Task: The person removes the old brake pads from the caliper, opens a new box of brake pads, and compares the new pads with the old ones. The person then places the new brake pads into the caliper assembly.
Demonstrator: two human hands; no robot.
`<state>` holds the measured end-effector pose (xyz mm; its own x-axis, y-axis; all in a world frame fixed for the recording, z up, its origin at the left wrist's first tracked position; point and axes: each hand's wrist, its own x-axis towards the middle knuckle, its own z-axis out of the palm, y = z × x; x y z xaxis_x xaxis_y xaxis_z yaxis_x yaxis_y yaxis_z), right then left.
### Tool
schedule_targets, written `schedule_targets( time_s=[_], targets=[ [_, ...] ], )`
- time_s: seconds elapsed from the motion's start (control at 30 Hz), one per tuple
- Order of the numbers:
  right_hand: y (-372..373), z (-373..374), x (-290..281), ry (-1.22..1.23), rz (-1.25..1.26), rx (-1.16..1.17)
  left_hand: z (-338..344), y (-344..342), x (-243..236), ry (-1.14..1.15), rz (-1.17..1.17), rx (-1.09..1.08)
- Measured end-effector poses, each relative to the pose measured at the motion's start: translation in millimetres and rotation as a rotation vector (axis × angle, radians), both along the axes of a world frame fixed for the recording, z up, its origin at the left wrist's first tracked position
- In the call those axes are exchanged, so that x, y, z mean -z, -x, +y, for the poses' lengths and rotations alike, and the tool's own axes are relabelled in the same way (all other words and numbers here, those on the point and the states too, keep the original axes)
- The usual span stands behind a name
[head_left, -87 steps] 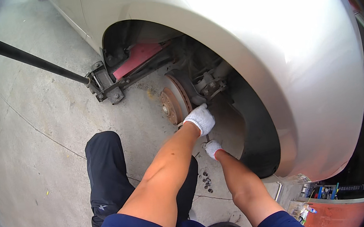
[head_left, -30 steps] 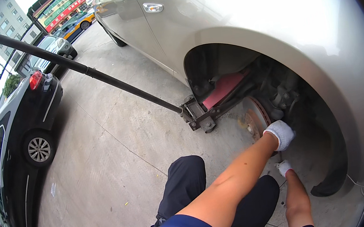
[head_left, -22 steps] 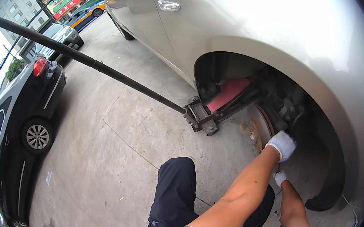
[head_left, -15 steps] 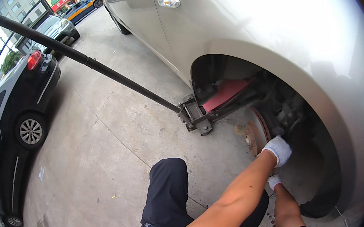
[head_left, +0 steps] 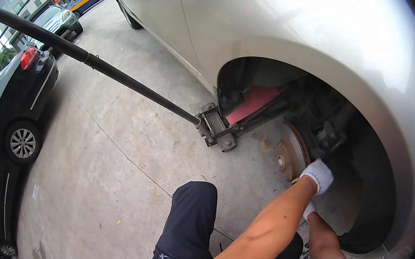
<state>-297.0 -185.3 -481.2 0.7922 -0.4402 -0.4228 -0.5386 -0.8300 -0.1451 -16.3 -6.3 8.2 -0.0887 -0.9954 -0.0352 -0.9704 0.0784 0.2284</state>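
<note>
- Concrete ground (head_left: 96,196) stretched away beneath a pale car (head_left: 277,21), black jack (head_left: 215,128) beside its open wheel arch (head_left: 380,169)
- Rusty brake disc (head_left: 292,156) sat bare in that arch, and the step in hand looked like two-handed work low behind it; next move seemed to call for a steady grip
- Left hand (head_left: 319,176), white-gloved, was curled just beside the disc's lower edge, any hold impossible to tell
- Right hand (head_left: 310,211), lower, half hidden, couldn't be read either

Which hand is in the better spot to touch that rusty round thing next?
Probably the gloved left hand: it's close to the rusty brake disc, near its lower edge. The right hand is lower in the picture, farther away and partly hidden behind the left forearm.
</note>
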Motion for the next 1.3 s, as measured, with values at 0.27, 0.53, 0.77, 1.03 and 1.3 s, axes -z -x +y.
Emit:
schedule_targets(
  time_s=[0.27,0.53,0.77,1.03,1.3],
  targets=[
    [-0.2,39.6,-78.6,-0.223,-0.062,0.414,1.0,-0.2,15.9,-0.030,0.005,-0.027],
    [-59.6,71.5,-156.2,-0.211,0.058,0.530,10.9,-2.5,4.3,-0.061,-0.064,-0.028],
    [-37.7,36.8,-154.3,-0.304,-0.238,0.611,0.0,11.4,4.6,0.110,-0.194,-0.151],
    [-58.2,101.9,-225.5,-0.173,-0.484,0.524,9.9,7.0,12.9,-0.052,-0.182,-0.171],
    [-73.1,121.8,-312.9,-0.004,-0.526,0.545,-2.5,7.2,17.2,-0.048,-0.167,-0.122]
  ],
)
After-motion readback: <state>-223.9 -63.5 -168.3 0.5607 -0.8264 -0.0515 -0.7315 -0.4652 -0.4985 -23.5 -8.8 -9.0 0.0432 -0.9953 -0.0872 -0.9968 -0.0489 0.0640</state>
